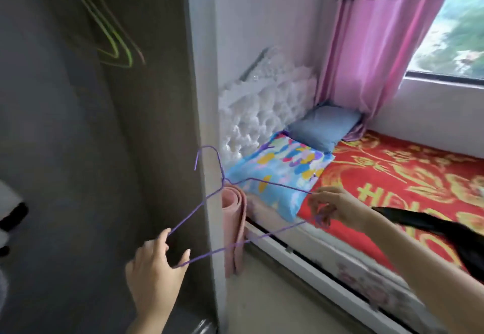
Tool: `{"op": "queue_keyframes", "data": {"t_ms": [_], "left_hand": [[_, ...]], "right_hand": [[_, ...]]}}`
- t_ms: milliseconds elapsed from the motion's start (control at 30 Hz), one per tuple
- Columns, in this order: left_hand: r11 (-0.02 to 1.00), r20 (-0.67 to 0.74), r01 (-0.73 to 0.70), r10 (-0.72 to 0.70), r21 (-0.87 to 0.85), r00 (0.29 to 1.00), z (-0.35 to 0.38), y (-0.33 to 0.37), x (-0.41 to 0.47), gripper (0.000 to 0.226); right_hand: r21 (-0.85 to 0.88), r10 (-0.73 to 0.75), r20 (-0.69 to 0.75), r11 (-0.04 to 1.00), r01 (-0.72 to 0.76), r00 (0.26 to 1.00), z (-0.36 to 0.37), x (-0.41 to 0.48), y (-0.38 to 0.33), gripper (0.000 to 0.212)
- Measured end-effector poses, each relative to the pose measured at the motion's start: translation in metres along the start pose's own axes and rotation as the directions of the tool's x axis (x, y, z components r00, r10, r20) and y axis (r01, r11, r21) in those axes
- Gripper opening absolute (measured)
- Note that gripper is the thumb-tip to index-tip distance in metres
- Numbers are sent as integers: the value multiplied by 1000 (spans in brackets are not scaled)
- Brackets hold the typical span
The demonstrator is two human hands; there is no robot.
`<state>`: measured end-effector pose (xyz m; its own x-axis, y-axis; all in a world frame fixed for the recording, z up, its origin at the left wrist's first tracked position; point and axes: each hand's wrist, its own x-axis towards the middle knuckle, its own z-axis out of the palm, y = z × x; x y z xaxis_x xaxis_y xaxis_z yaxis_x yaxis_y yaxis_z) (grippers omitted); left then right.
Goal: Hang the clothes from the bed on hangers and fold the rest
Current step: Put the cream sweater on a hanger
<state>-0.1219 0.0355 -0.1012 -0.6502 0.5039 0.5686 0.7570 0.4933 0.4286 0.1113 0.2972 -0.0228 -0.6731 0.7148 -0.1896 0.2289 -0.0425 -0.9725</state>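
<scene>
1. Holding a purple hanger [222, 250] beside the bed [392, 176], our left hand [154, 263] pinches one corner between raised thumb and forefinger.
2. Our right hand [330, 209], reaching over the bed's edge, grips the other corner; a black garment [445, 229] lies on the bed.

The purple hanger [209, 254] is thin wire with a smooth coloured coating. The red and gold bedspread [392, 176] is soft matt cloth. The patterned pillow [282, 174] is smooth printed fabric. The pink curtain [372, 45] has a faint satin sheen. The white headboard [262, 113] is tufted, glossy padding. The rolled pink mat [233, 218] looks matt. The black garment [445, 226] is slightly shiny cloth.
</scene>
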Motion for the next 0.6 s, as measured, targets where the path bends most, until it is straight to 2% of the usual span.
{"op": "queue_keyframes", "data": {"t_ms": [133,200,267,367,433,500,567,600], "left_hand": [[988,162,-117,133,-103,978,81,96,-19,53],[971,282,-163,208,-172,937,124,156,-28,55],[953,414,-198,279,-229,867,160,201,-39,71],[938,654,-131,320,-322,686,213,273,-63,110],[920,703,-116,363,-375,611,238,307,-81,118],[899,752,-36,387,-437,533,261,343,-96,83],[873,772,59,395,-485,498,282,372,-106,37],[862,780,80,410,-501,473,295,387,-113,26]], "right_hand": [[160,124,-158,982,-99,980,-121,-31,71,17],[243,187,-291,963,-117,938,-184,-56,107,15],[326,248,-389,938,-119,887,-229,-82,138,16],[428,344,-543,898,-100,766,-294,-137,183,16],[482,402,-601,872,-88,691,-320,-172,208,18],[532,453,-645,844,-64,616,-342,-206,231,18],[574,501,-671,818,-46,546,-354,-233,249,17],[594,526,-683,804,-34,507,-360,-248,259,17]]}}
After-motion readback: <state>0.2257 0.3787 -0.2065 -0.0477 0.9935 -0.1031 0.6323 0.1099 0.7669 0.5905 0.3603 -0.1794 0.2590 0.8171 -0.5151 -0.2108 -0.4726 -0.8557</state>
